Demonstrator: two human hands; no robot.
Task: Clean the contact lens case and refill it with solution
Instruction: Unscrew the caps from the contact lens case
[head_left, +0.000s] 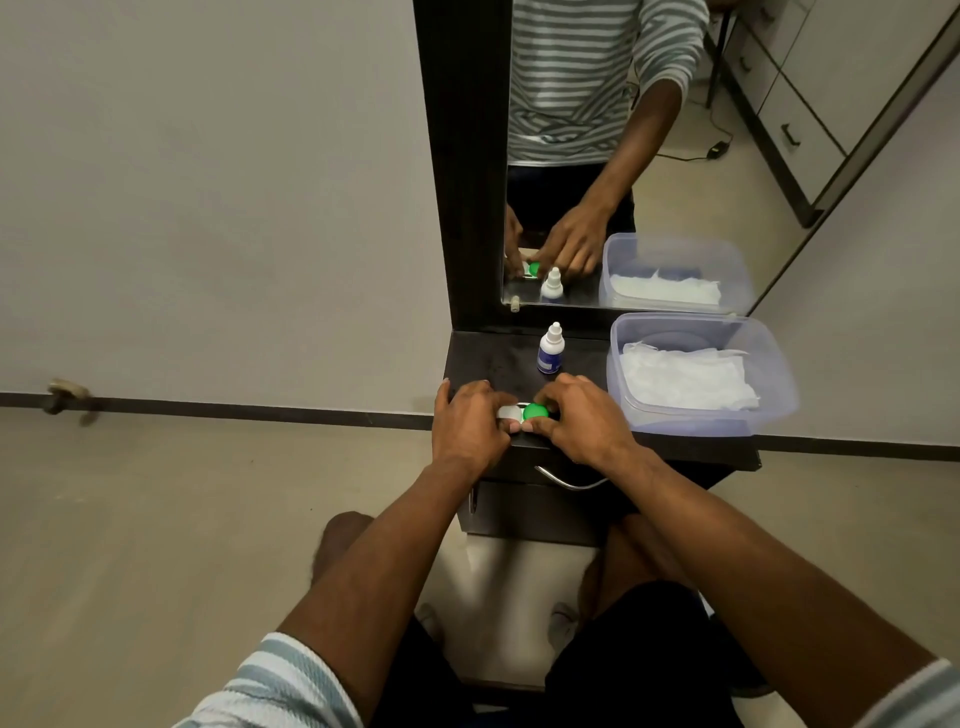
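On the dark tabletop, centre of the frame: everything below, listed from left to right.
Left hand: fingers curled over the white end of the contact lens case, thumb at its near edge, holding it against the dark vanity table.
Case: small, two round caps side by side, white cap on the left, bright green cap on the right; both caps are on. It lies near the table's front edge, mostly covered by fingers.
Right hand: fingers bent around the green cap, thumb and fingertips pinching its rim.
Hands together: thumbs nearly touching, at the front of the case.
Solution bottle: white with a blue label, capped, upright, just behind the hands, untouched.
Plastic tub: clear, lidless, right of centre, holding white tissues.
Mirror: upper right, reflecting hands, bottle and tub.
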